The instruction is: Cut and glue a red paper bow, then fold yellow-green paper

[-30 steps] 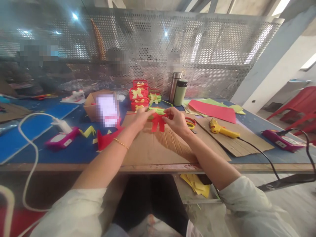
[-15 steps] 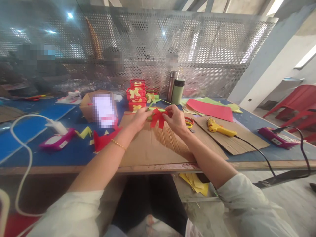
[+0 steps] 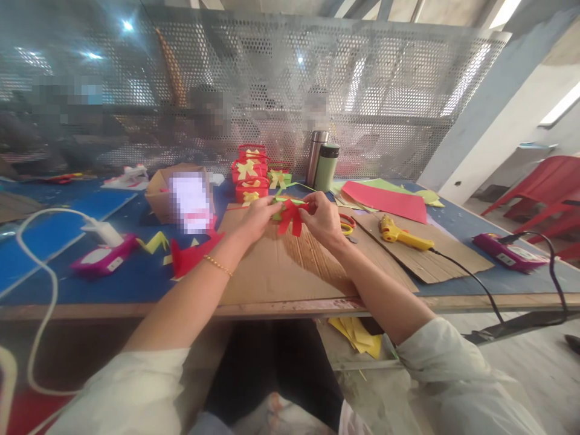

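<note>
Above the cardboard sheet, my left hand (image 3: 261, 217) pinches a small green paper basket (image 3: 281, 199) at its left side. A red paper bow (image 3: 292, 220) lies against the basket's front and hides most of it. At the bow's right edge, my right hand (image 3: 323, 215) is closed with thumb and fingers on the red paper. Whether the bow is stuck to the basket I cannot tell. Just beyond stand several red paper baskets (image 3: 250, 175) with yellow bows, and a green one (image 3: 279, 179) beside them. Scissors (image 3: 347, 224) with red and yellow handles lie right of my right hand.
A yellow glue gun (image 3: 405, 234) lies on cardboard at right, its cord running to a purple power strip (image 3: 510, 251). Two bottles (image 3: 327, 168) stand at the back before a perforated metal screen (image 3: 385, 84). Left are a phone (image 3: 190, 202), red paper scraps (image 3: 193, 257) and another power strip (image 3: 104, 257).
Both hands stay almost in place with the green basket and the red bow. The bow has turned very slightly; nothing was let go.
</note>
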A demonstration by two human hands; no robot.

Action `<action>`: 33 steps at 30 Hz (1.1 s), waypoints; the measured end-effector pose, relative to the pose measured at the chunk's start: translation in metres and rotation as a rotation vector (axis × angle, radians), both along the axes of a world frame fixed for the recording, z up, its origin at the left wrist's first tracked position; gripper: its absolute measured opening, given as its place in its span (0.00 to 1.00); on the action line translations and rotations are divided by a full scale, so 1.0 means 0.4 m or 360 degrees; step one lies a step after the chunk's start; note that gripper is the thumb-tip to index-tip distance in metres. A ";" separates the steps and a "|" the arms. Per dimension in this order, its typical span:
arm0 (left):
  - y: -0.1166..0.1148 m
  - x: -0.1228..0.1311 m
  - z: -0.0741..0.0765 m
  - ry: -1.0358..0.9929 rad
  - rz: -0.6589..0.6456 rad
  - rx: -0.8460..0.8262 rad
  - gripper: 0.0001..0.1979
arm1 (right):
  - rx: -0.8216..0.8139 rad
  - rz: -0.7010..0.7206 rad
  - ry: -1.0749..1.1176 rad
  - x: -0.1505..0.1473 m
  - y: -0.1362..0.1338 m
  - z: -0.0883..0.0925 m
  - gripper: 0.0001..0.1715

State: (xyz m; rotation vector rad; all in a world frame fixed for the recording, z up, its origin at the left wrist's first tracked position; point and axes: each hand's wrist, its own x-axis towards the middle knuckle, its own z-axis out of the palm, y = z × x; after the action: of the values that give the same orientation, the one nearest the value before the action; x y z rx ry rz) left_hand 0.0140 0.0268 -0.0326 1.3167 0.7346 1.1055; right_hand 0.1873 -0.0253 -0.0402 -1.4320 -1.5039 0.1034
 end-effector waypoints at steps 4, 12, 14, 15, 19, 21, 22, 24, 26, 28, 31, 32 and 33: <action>-0.001 0.000 0.000 0.0005 -0.0017 0.0014 0.06 | -0.0002 -0.0020 -0.0027 -0.001 -0.001 0.000 0.10; -0.006 0.000 0.003 0.0018 -0.0026 0.0018 0.06 | -0.0005 -0.0055 -0.0063 -0.004 -0.006 0.004 0.11; -0.007 0.000 0.003 0.0023 -0.0018 0.0020 0.06 | 0.0001 -0.0051 -0.0070 -0.003 -0.005 0.003 0.11; -0.007 0.000 0.003 0.0023 -0.0012 0.0018 0.05 | 0.0004 -0.0048 -0.0072 -0.003 -0.005 0.002 0.11; -0.007 0.000 0.002 -0.0003 -0.0020 0.0010 0.06 | -0.0005 -0.0044 -0.0078 -0.002 -0.004 0.001 0.11; -0.006 0.000 0.001 -0.0019 -0.0029 0.0019 0.06 | -0.0012 -0.0049 -0.0080 -0.002 -0.003 0.001 0.11; -0.006 0.000 0.001 -0.0020 -0.0030 0.0020 0.06 | -0.0012 -0.0049 -0.0079 -0.001 -0.003 0.000 0.11; -0.005 0.000 0.001 -0.0014 -0.0032 0.0018 0.06 | 0.0003 -0.0043 -0.0076 -0.001 -0.002 -0.001 0.11; -0.004 -0.001 0.001 -0.0005 -0.0037 0.0012 0.06 | 0.0020 -0.0034 -0.0073 0.000 0.000 -0.003 0.11; -0.004 -0.001 0.001 0.0000 -0.0039 0.0006 0.06 | 0.0022 -0.0036 -0.0071 0.000 0.001 -0.004 0.11; -0.006 -0.002 0.003 0.0010 -0.0025 0.0011 0.07 | 0.0004 -0.0041 -0.0070 -0.001 0.001 -0.005 0.11; -0.007 -0.002 0.004 0.0012 -0.0019 0.0014 0.07 | 0.0000 -0.0041 -0.0071 -0.001 0.000 -0.004 0.11; -0.008 -0.002 0.004 0.0014 -0.0017 0.0016 0.07 | -0.0002 -0.0040 -0.0070 -0.001 0.000 -0.004 0.11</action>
State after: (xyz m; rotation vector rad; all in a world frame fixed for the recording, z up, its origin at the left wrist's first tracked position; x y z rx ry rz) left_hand 0.0133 0.0238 -0.0309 1.3332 0.7283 1.0968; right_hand 0.1870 -0.0254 -0.0416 -1.4618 -1.5215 0.0577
